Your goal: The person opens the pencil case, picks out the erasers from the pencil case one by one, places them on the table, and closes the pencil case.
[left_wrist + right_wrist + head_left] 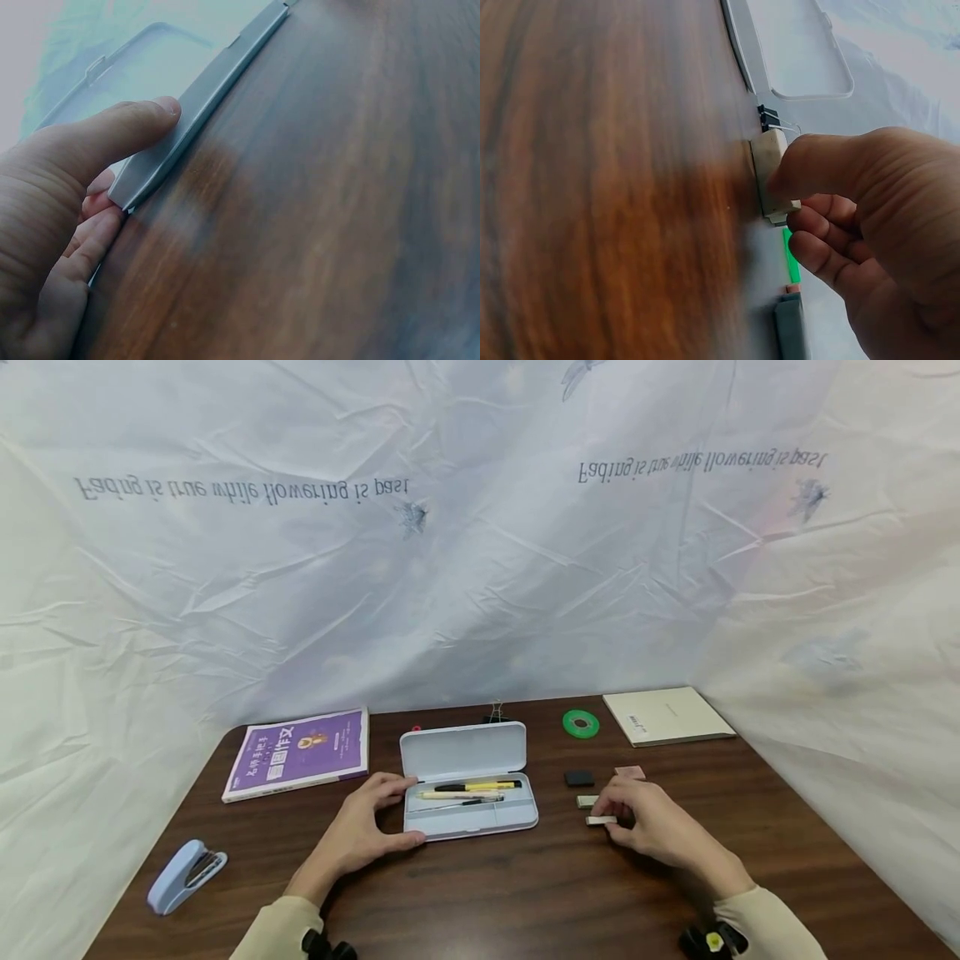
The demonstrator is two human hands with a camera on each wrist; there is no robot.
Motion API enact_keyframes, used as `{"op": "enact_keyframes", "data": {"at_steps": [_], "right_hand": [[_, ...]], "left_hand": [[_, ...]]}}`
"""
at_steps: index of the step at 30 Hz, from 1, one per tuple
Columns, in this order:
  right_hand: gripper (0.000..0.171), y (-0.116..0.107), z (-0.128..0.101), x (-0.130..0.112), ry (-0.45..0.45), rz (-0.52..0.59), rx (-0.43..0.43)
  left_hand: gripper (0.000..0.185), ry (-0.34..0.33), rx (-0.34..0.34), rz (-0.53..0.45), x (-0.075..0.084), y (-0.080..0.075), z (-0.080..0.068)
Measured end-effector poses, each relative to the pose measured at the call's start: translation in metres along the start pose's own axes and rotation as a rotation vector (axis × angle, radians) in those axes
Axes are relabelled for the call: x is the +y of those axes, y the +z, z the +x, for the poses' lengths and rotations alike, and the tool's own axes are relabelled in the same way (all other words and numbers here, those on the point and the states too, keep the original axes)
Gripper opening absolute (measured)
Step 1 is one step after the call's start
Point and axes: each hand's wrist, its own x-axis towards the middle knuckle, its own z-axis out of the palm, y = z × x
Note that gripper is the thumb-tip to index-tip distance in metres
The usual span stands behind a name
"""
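Note:
An open grey pencil case [517, 820] with pens in its tray sits mid-table, lid [463, 750] lying back. My left hand [401, 810] grips its front left corner. In the left wrist view the thumb [142, 124] presses on the case's rim [210, 90] while the other fingers curl at the corner below. My right hand [609, 821] pinches a small white eraser [597, 820] that lies on the table right of the case. The right wrist view shows the eraser [767, 157] between thumb and curled fingers [814, 225].
A second white eraser [587, 801], a black one [579, 777] and a pink one [630, 772] lie nearby. Behind are green tape [581, 723], a binder clip [497, 717], a beige notebook [666, 715] and a purple book [300, 753]. A blue stapler [185, 875] lies front left.

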Motion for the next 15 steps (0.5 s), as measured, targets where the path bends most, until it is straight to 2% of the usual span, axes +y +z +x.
{"op": "enact_keyframes", "data": {"at_steps": [15], "right_hand": [[0.031,-0.0097,-0.0018,-0.005,-0.016,0.024,-0.118]], "left_hand": [[0.085,-0.015,0.0,-0.003,0.0013,0.0012,-0.0005]]}}
